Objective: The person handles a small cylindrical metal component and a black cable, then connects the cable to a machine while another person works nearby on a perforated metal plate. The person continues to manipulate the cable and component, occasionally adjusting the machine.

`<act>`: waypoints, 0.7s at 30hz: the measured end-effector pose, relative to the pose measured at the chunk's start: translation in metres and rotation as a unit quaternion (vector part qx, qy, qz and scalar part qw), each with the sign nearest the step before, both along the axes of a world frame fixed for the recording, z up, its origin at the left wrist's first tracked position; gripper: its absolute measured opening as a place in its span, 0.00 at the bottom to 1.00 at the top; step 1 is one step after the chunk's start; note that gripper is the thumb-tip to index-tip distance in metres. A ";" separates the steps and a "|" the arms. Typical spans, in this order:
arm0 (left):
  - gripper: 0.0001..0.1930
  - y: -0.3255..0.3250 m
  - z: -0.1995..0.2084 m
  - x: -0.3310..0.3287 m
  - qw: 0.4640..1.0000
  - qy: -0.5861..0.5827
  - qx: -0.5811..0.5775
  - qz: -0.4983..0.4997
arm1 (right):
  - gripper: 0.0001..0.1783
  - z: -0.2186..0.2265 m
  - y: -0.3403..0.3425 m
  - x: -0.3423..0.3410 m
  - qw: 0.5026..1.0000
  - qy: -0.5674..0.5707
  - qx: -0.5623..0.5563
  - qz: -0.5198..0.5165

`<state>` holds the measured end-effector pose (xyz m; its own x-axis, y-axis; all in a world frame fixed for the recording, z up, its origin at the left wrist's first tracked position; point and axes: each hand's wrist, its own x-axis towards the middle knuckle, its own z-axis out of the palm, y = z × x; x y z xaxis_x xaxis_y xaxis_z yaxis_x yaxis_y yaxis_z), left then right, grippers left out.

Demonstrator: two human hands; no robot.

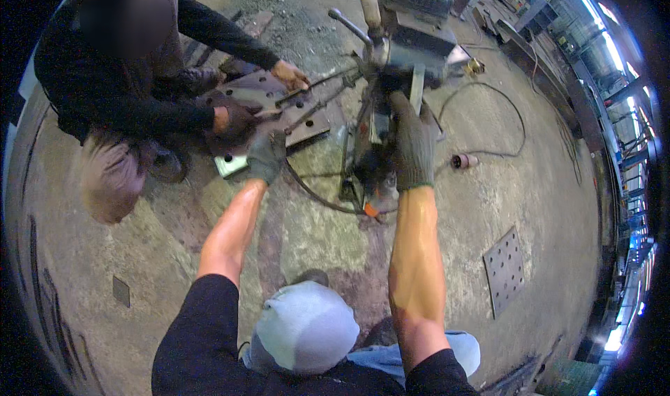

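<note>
A dark drilling machine with long lever handles stands before me. My left hand, in a grey glove, is closed around the outer end of the lower lever handle, beside a thick steel plate with drilled holes. My right hand, gloved too, is closed against the machine's near side. A pale flat bar rises beside its fingertips; what the fingers hold is hidden.
Across the plate a co-worker crouches with both hands over it. A cable loops on the floor near a plug. A perforated plate lies at right, a small plate at left. Metal shavings lie beyond.
</note>
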<state>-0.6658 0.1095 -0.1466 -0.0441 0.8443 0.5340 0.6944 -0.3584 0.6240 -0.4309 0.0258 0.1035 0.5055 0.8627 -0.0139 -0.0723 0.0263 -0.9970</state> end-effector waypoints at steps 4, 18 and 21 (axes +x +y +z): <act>0.18 -0.018 0.031 0.008 0.997 -0.015 -0.073 -0.022 | 0.16 -0.003 0.000 0.015 1.000 -0.019 -0.001 -0.024; 0.24 -0.090 0.199 0.110 0.855 -0.410 -0.176 -0.265 | 0.31 -0.008 -0.026 0.023 0.999 -0.042 0.019 0.028; 0.19 -0.059 0.223 0.134 0.670 -0.554 -0.331 -0.366 | 0.36 -0.043 -0.025 0.036 0.988 -0.125 0.082 0.040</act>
